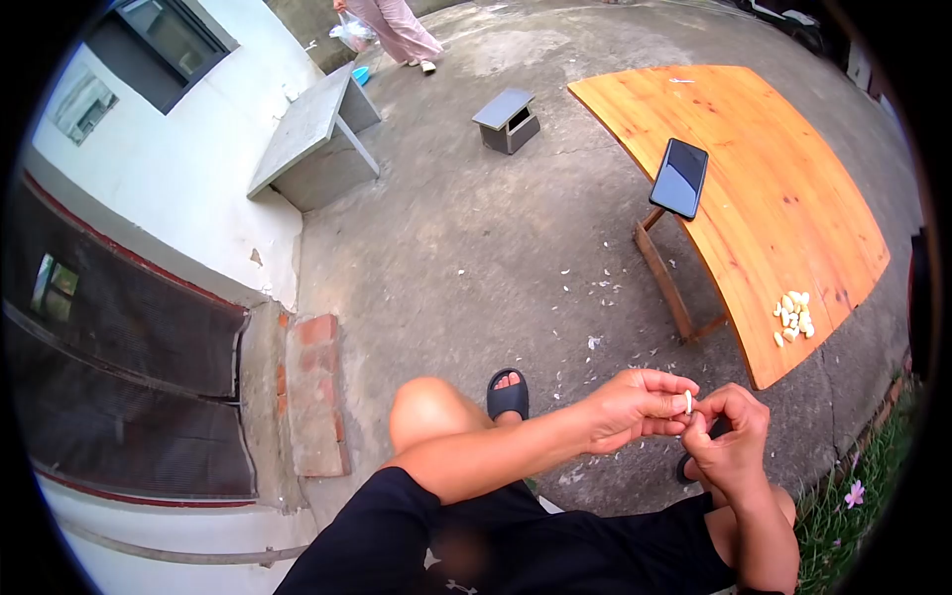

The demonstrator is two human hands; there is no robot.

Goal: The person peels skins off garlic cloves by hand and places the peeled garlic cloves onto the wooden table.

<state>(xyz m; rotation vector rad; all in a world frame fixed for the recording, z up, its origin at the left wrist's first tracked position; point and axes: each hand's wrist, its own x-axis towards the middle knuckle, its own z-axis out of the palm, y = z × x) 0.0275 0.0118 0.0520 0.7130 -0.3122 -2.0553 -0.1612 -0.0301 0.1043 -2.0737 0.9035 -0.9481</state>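
Pinched between the thumb and fingers of my left hand point(635, 409) is a small pale garlic clove point(688, 401). My right hand point(732, 436) is closed in a pinch right against the clove, its thumb and forefinger at the clove's edge. Whatever sits between those right fingertips is too small to make out. Both hands are held above my lap, just off the near corner of the wooden table point(764, 188). On that corner lies a small heap of peeled garlic cloves point(793, 317).
A black phone point(680, 178) rests at the table's left edge. Peel scraps point(595, 343) litter the concrete. Further off are a small grey stool point(508, 121), a concrete slab bench point(307, 134) and a standing person point(397, 28) with a plastic bag. Grass point(863, 496) borders the right.
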